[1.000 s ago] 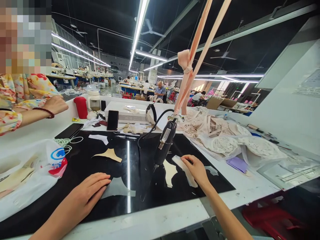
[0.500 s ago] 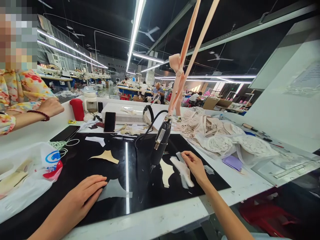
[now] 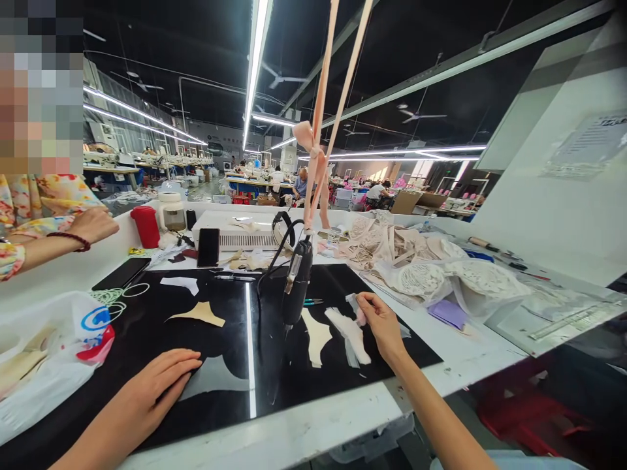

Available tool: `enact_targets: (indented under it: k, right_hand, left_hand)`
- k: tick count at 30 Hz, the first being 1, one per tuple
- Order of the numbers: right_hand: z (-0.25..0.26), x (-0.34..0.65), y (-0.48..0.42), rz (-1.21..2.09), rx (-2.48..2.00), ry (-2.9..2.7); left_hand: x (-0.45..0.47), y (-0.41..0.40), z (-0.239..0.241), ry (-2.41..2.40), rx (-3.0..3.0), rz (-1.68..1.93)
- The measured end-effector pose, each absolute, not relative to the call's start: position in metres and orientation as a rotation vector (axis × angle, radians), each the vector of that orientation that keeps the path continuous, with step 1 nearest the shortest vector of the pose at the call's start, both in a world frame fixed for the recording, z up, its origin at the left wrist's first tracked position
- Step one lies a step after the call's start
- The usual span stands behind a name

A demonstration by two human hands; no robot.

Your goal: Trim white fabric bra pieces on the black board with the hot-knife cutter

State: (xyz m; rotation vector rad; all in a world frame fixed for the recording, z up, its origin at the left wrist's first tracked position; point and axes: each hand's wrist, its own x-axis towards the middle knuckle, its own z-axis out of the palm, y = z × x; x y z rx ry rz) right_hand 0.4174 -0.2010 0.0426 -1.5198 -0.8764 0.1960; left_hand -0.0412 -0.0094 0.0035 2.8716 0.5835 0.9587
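From where I stand, with the black board [image 3: 313, 385] as a dial and twelve pointing away from the worker, a white table [image 3: 294, 427] carries it all. A pale lace heap [image 3: 421, 277] sits at two o'clock, a plastic bag [image 3: 53, 385] at nine, and another person's flowered sleeve [image 3: 63, 189] reaches in at ten. A black tool [image 3: 296, 284] hangs from pink straps [image 3: 321, 98] near one o'clock. At eight, the left hand [image 3: 164, 378] lies palm down, fingers stretched and together, grasping nothing; its tips seem to overlap the edge of a grey piece [image 3: 215, 378] near six, though I can't be sure. At three, the right hand [image 3: 382, 320] pinches thumb against fingers. A tan piece [image 3: 200, 314] lies at eleven; a cream piece [image 3: 316, 339] and then white strips [image 3: 349, 329] lie toward three, short of the right hand. Smallest is the pale scrap [image 3: 351, 300] in its pinch, above the board.
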Motion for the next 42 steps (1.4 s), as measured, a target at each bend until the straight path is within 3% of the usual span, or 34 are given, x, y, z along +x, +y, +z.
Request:
enact_targets:
  k: [10, 16, 26, 35, 42]
  right_hand:
    - [0.037, 0.408, -0.204, 0.346, -1.441, -0.842]
    - [0.041, 0.403, -0.209, 0.318, -1.440, -0.858]
    - [0.034, 0.405, -0.217, 0.318, -1.457, -0.850]
    - [0.045, 0.405, -0.233, 0.244, -1.246, -0.702]
    - [0.066, 0.387, -0.243, 0.229, -1.136, -0.598]
  left_hand:
    - [-0.014, -0.039, 0.034, 0.342, 3.054, 0.939]
    - [0.085, -0.103, 0.059, -0.094, 3.039, 0.720]
    - [0.249, -0.116, 0.051, 0.062, 3.026, 0.387]
    - [0.262, -0.112, 0.040, -0.011, 2.994, 0.216]
    - [0.260, -0.109, 0.041, -0.004, 2.835, 0.277]
